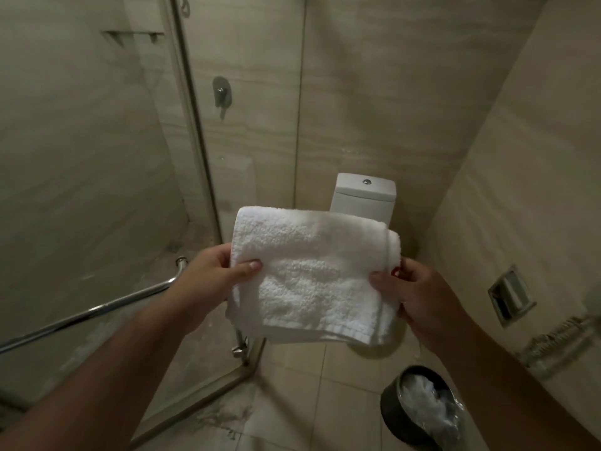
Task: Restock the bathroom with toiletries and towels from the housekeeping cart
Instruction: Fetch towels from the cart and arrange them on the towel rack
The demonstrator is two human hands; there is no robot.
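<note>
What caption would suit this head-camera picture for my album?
The left hand and right hand hold a folded white towel in front of the toilet.

Left hand (208,275) and right hand (426,297) bare; forearms bare to frame edge; left thumbnail short, plain.

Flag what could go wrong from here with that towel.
The left hand and right hand grip the folded white towel only at its side edges, so the folds may sag open. If it slips, it would likely land on the smudged floor or by the lined bin below, and need replacing.
</note>
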